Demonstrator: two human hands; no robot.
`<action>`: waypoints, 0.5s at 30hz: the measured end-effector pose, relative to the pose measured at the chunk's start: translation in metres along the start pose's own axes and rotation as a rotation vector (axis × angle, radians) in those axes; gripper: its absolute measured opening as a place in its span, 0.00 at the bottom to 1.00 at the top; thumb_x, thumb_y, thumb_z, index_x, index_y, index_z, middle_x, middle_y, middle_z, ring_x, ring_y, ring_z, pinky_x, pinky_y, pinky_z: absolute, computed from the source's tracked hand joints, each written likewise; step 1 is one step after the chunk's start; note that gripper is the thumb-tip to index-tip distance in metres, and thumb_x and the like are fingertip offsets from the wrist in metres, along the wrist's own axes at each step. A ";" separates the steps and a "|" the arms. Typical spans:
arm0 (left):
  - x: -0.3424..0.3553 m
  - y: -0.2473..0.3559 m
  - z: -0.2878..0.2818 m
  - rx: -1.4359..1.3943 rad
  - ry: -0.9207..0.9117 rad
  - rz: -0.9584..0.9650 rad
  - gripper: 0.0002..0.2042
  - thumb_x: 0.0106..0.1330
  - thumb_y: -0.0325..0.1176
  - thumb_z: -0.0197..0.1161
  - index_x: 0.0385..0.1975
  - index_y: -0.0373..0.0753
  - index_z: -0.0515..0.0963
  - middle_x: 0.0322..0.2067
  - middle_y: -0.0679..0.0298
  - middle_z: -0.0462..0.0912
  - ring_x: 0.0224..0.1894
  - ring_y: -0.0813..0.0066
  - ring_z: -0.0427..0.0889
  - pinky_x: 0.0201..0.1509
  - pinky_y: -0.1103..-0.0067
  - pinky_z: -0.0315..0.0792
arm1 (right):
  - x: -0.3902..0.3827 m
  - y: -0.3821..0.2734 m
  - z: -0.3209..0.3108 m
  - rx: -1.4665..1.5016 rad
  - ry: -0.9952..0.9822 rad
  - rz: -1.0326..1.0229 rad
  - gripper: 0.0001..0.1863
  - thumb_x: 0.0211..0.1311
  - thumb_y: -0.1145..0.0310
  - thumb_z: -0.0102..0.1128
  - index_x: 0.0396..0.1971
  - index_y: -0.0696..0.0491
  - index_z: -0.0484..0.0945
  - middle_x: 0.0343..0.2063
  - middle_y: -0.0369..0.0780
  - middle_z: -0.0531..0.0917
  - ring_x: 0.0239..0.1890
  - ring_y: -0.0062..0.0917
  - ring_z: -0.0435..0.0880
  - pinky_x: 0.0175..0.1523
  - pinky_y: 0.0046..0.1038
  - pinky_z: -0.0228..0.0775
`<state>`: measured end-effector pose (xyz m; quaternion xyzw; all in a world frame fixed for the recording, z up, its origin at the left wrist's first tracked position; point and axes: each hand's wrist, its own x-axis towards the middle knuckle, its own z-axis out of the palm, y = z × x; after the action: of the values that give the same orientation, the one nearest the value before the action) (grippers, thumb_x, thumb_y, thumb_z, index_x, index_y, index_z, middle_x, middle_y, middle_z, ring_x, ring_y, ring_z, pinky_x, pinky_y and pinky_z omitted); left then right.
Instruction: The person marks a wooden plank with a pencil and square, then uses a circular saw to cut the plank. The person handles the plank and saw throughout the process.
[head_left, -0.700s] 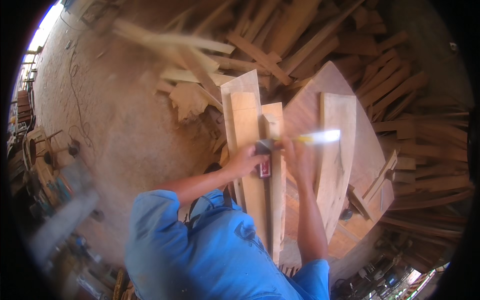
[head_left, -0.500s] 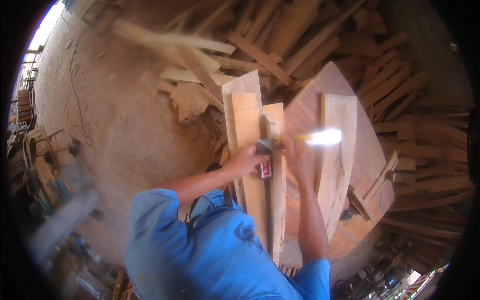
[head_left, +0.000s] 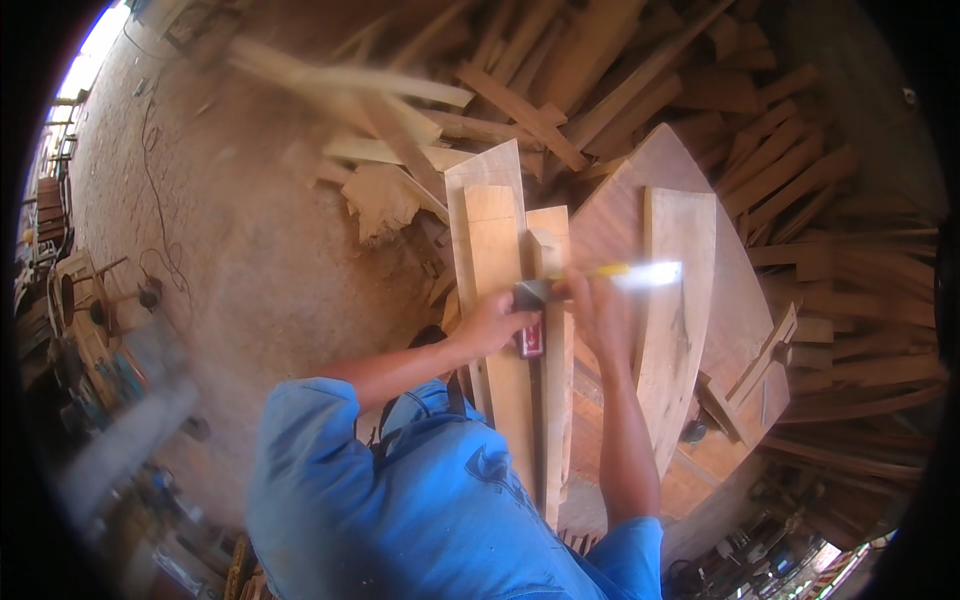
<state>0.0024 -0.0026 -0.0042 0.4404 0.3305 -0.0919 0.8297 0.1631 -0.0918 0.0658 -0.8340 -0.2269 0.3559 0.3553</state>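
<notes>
My left hand [head_left: 495,320] is closed on a dark tape measure [head_left: 530,300] with a red label, over narrow boards [head_left: 495,230] that lie lengthwise in front of me. Its yellow blade [head_left: 610,271] stretches to the right, with bright glare at the far end, over a wide pale board [head_left: 675,370]. My right hand [head_left: 590,305], slightly blurred, pinches the blade just right of the case, fingers bent. Beneath the pale board is a broad, reddish wooden panel [head_left: 625,190].
A large heap of offcuts [head_left: 530,100] fills the back and right. A concrete floor [head_left: 230,250] with a dark cord [head_left: 152,185] stretches to the left, with wooden items and tools [head_left: 90,330] along its edge. Small wood pieces [head_left: 750,365] lie at the panel's right.
Very little differs: both hands and the tape have shifted a few pixels rightward in the picture, along with the boards.
</notes>
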 end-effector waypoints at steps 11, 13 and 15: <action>-0.002 0.000 0.002 0.012 0.025 -0.027 0.14 0.72 0.38 0.63 0.49 0.35 0.77 0.39 0.66 0.83 0.37 0.79 0.84 0.38 0.80 0.80 | -0.001 0.005 0.001 -0.004 0.011 0.008 0.19 0.75 0.60 0.55 0.33 0.62 0.84 0.19 0.41 0.82 0.20 0.22 0.77 0.28 0.27 0.69; -0.003 0.002 0.002 0.005 0.020 -0.024 0.14 0.72 0.38 0.63 0.49 0.35 0.77 0.39 0.66 0.83 0.38 0.80 0.84 0.38 0.80 0.80 | -0.001 0.006 0.001 0.013 0.012 -0.013 0.20 0.75 0.61 0.55 0.33 0.62 0.84 0.20 0.41 0.83 0.21 0.23 0.78 0.29 0.28 0.69; -0.004 0.003 0.002 -0.004 0.018 -0.035 0.15 0.72 0.38 0.63 0.49 0.35 0.77 0.40 0.66 0.83 0.38 0.80 0.84 0.39 0.80 0.80 | -0.001 0.006 0.002 0.021 0.019 -0.031 0.20 0.75 0.61 0.55 0.32 0.63 0.84 0.21 0.42 0.83 0.22 0.24 0.79 0.31 0.29 0.71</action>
<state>0.0018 -0.0032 0.0011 0.4337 0.3459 -0.1015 0.8258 0.1621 -0.0955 0.0607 -0.8300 -0.2326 0.3449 0.3716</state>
